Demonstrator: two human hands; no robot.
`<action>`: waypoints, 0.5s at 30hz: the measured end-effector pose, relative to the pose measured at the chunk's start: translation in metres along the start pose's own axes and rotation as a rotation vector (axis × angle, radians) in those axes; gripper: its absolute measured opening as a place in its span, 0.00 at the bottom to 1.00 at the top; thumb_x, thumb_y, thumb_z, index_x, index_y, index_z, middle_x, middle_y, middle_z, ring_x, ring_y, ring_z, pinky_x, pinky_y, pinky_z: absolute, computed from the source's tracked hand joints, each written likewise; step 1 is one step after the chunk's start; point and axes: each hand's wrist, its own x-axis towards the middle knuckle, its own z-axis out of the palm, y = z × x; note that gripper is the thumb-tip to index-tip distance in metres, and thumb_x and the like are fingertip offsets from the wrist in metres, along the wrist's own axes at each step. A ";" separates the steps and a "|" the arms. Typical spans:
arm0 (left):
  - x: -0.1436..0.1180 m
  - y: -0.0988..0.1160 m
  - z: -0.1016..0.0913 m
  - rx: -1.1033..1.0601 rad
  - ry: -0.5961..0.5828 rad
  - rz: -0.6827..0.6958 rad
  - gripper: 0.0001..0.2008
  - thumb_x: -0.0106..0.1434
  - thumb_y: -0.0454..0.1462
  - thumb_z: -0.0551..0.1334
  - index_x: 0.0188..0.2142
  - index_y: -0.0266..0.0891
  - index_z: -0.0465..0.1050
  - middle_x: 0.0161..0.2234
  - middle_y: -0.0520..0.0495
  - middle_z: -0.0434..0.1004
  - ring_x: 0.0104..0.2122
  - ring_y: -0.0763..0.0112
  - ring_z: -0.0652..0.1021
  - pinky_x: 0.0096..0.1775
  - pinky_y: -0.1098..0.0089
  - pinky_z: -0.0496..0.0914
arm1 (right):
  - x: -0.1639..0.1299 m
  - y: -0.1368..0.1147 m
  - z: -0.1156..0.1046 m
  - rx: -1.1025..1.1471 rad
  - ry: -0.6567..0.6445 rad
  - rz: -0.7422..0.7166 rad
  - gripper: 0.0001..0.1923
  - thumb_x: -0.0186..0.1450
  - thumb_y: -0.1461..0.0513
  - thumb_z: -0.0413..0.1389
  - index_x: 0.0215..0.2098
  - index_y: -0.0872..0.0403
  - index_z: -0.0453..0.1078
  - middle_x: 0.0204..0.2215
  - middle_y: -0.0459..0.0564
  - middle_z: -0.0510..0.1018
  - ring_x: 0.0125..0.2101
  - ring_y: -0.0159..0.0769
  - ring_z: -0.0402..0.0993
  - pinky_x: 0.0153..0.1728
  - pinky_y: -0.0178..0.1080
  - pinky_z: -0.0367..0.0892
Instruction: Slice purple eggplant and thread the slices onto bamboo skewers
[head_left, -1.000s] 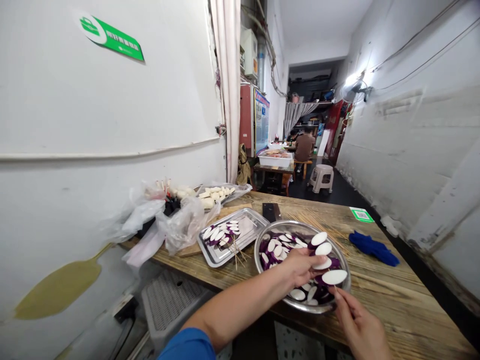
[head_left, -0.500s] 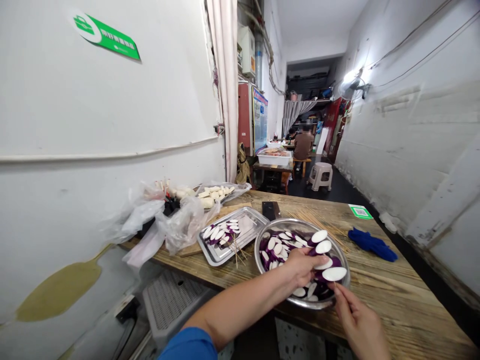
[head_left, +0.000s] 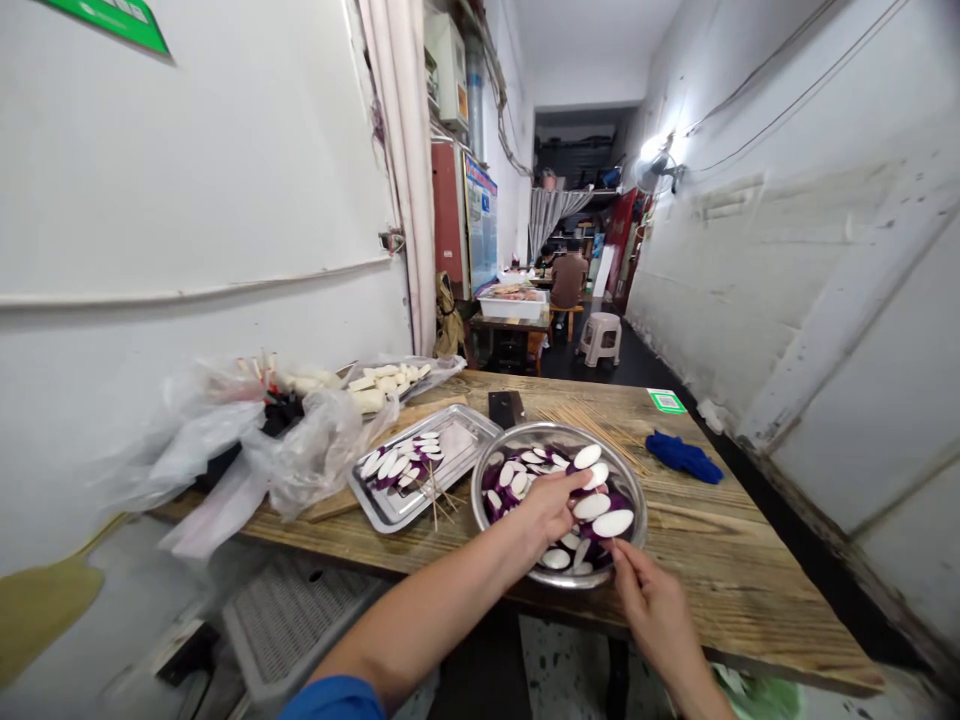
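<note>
A steel bowl (head_left: 637, 497) holds many purple-skinned eggplant slices (head_left: 519, 483) with white cut faces. Above it, my left hand (head_left: 551, 508) is closed on a row of several eggplant slices (head_left: 613, 524), its thumb lying by the upper ones. My right hand (head_left: 654, 592) pinches a thin skewer end just below the lowest slice of that row; most of the stick is hidden. Left of the bowl, a metal tray (head_left: 469, 440) carries more eggplant pieces (head_left: 397, 464), with skewer ends (head_left: 435, 497) jutting over its near edge.
Loose bamboo skewers (head_left: 589, 430) lie behind the bowl, near a dark block (head_left: 506, 408). A blue cloth (head_left: 682, 456) rests to the right on the wooden table (head_left: 720, 550). Plastic bags (head_left: 304, 455) and a plate of pale pieces (head_left: 386, 380) sit left. A person (head_left: 570, 278) sits far back.
The camera view has swung right, so everything appears further left. My left thumb has shifted up along the row of slices. My right hand still pinches below the lowest slice.
</note>
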 end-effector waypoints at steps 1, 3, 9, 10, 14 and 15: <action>0.001 0.000 0.000 0.009 -0.005 -0.003 0.09 0.49 0.28 0.64 0.31 0.28 0.69 0.25 0.43 0.74 0.27 0.67 0.76 0.30 0.67 0.72 | 0.000 0.000 0.000 -0.003 -0.004 0.003 0.25 0.63 0.52 0.43 0.40 0.63 0.71 0.24 0.55 0.77 0.18 0.34 0.71 0.20 0.32 0.65; 0.002 0.000 0.000 0.026 -0.015 -0.008 0.09 0.49 0.28 0.63 0.32 0.28 0.69 0.25 0.43 0.74 0.26 0.68 0.76 0.29 0.68 0.71 | 0.002 -0.002 0.000 -0.007 -0.004 -0.001 0.24 0.63 0.53 0.42 0.40 0.63 0.70 0.23 0.54 0.77 0.19 0.34 0.71 0.20 0.31 0.65; 0.004 0.006 -0.003 -0.045 -0.115 -0.018 0.11 0.53 0.37 0.62 0.34 0.31 0.69 0.28 0.44 0.73 0.26 0.70 0.74 0.30 0.68 0.71 | 0.004 -0.007 -0.003 0.010 0.009 -0.032 0.22 0.63 0.54 0.42 0.39 0.59 0.71 0.25 0.53 0.77 0.23 0.36 0.73 0.23 0.32 0.66; 0.003 0.007 -0.004 -0.059 -0.106 -0.006 0.11 0.53 0.37 0.62 0.34 0.32 0.69 0.28 0.44 0.73 0.26 0.71 0.74 0.31 0.68 0.71 | 0.004 -0.007 -0.003 0.018 0.002 -0.031 0.22 0.63 0.54 0.42 0.39 0.59 0.71 0.25 0.54 0.78 0.24 0.36 0.73 0.23 0.32 0.66; 0.002 0.004 -0.004 -0.076 0.000 0.072 0.07 0.53 0.32 0.62 0.32 0.32 0.68 0.27 0.45 0.72 0.26 0.72 0.74 0.31 0.69 0.71 | -0.002 -0.004 -0.003 0.036 -0.025 -0.025 0.23 0.63 0.53 0.43 0.40 0.61 0.71 0.29 0.56 0.78 0.25 0.36 0.74 0.26 0.32 0.67; 0.002 0.002 -0.005 -0.075 0.017 0.077 0.06 0.52 0.32 0.62 0.32 0.31 0.68 0.26 0.45 0.72 0.25 0.71 0.74 0.31 0.69 0.71 | -0.003 -0.002 -0.003 0.033 -0.031 -0.026 0.23 0.63 0.53 0.43 0.40 0.61 0.71 0.30 0.56 0.78 0.26 0.36 0.74 0.27 0.32 0.68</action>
